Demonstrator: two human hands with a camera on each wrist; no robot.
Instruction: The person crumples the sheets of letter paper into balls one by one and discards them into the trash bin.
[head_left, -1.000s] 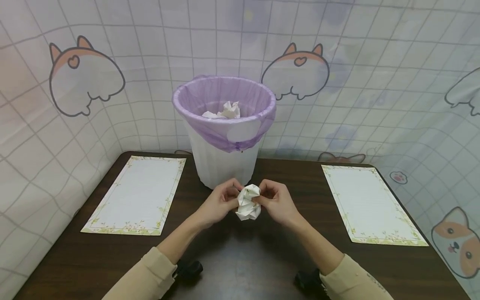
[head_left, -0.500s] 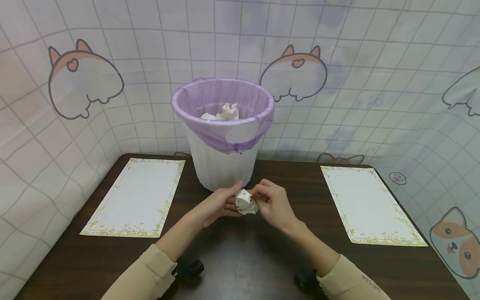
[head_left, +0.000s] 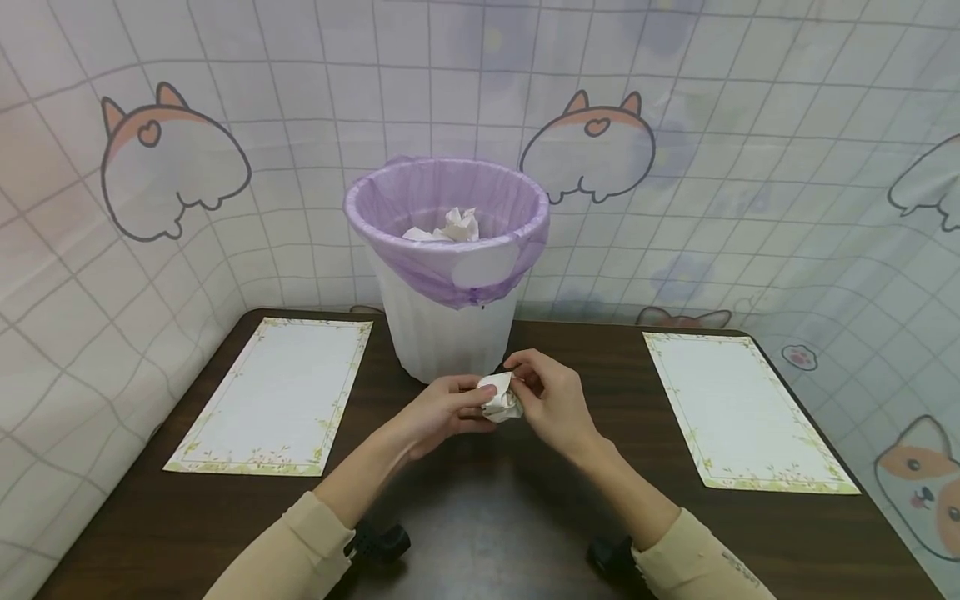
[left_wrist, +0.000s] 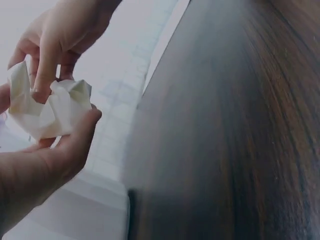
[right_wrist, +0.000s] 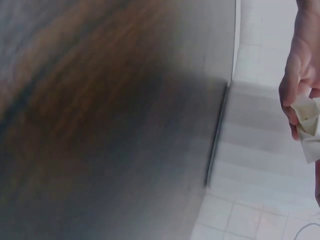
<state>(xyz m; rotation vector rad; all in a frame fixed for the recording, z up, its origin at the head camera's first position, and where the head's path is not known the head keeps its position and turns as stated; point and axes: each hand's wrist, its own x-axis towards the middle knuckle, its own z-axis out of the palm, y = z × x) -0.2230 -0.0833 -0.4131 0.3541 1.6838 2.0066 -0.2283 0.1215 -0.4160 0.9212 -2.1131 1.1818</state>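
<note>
A crumpled ball of white paper (head_left: 501, 402) is between my two hands, in front of the bin. My left hand (head_left: 438, 414) grips it from the left, thumb over its near face and fingers underneath. From the right, the curled fingers of my right hand (head_left: 557, 407) pinch its edge. The left wrist view shows the paper ball (left_wrist: 57, 112) with a hollow in its folds, where a finger of the upper hand presses in. Only part of the paper (right_wrist: 311, 127) shows at the right border of the right wrist view.
Behind the hands stands a white bin (head_left: 450, 337) with a purple liner (head_left: 480, 287) and crumpled paper (head_left: 461, 225) inside. Flat bordered sheets lie at left (head_left: 273, 396) and right (head_left: 750, 408) on the dark wooden table (head_left: 480, 517). A patterned curtain (head_left: 712, 208) surrounds it.
The paper ball has been turned and squeezed smaller between the hands. My left thumb, lifted half a second ago, is now over the paper, and my right fingers have shifted on its edge.
</note>
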